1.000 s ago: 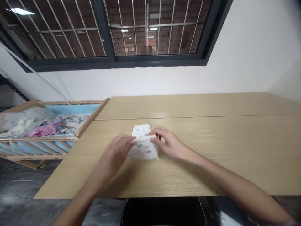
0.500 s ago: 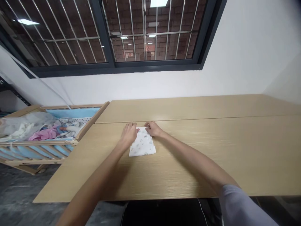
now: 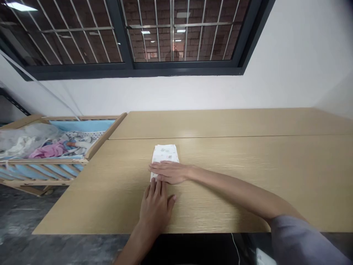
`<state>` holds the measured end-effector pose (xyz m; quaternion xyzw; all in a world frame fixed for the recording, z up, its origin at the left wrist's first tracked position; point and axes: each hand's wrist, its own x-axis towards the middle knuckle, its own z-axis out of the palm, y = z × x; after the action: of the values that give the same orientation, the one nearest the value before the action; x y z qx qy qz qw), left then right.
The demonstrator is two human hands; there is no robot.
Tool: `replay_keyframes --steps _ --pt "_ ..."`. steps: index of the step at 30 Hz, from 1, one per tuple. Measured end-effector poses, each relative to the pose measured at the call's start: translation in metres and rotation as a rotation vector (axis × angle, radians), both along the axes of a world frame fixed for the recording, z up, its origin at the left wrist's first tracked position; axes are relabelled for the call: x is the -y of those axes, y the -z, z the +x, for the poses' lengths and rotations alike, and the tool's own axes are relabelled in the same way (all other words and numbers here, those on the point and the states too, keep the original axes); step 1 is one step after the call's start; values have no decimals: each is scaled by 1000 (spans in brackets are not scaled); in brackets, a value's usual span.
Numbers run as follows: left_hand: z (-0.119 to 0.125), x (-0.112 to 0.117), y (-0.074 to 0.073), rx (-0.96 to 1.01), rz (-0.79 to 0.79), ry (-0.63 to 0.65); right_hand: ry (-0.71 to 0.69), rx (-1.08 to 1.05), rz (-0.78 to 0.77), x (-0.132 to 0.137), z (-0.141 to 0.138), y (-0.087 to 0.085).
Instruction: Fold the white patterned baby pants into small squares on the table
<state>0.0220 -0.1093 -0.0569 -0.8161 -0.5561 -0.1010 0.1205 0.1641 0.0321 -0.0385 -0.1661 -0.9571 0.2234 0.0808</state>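
A small folded white cloth (image 3: 166, 153) with a faint printed pattern lies on the wooden table (image 3: 242, 176), a little left of the middle. Across its lower part rests my right hand (image 3: 171, 172), flat, with the fingers stretched to the left. My left hand (image 3: 155, 207) lies palm down just in front, fingers stretched forward, its fingertips at the cloth's near edge and close to the right hand. Neither hand grips the cloth. The part of the cloth under my right hand is hidden.
At the left stands a wooden crib (image 3: 106, 136) with a blue lining, holding a pink cloth (image 3: 49, 150), other fabrics and a clear plastic bag (image 3: 30, 136). Behind the table is a white wall with a barred window (image 3: 176, 68). A white cable (image 3: 236, 246) hangs below the table's front edge.
Both hands have left the cloth's far corners and come nearer to me. The right hand now lies flat over the cloth; the left is at its near edge. The view has shifted slightly.
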Motion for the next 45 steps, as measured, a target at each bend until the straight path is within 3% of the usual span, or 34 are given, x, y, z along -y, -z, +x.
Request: replay_keyframes --steps 3,7,12,16,19,22,25,29,33,39,42,45 --pt "0 -1 0 -25 15 -29 86 71 70 -35 2 12" --pt "-1 0 2 -36 1 -41 213 77 135 -81 8 14" --pt "-6 -2 2 6 -15 -21 273 98 138 -99 11 10" --pt "-20 -9 -13 58 -90 93 319 13 71 -80 19 -9" --pt "-38 -20 -29 142 -169 194 382 -97 106 -50 32 -31" --pt "-55 -34 -37 168 -168 229 345 -55 123 -13 48 -42" --pt "-64 -47 -37 89 -155 249 321 43 135 21 61 -33" --pt "-60 -55 -36 -35 -192 235 379 27 279 51 69 -15" --pt "-54 -49 -42 22 -219 275 439 13 288 70 69 -19" --pt "-49 -43 -66 284 -215 206 573 -161 -8 76 70 -45" --pt "-44 -64 -74 211 -169 124 653 -266 -133 57 66 -48" --pt "-37 -98 -71 105 -126 24 740 -353 -121 26 59 -37"
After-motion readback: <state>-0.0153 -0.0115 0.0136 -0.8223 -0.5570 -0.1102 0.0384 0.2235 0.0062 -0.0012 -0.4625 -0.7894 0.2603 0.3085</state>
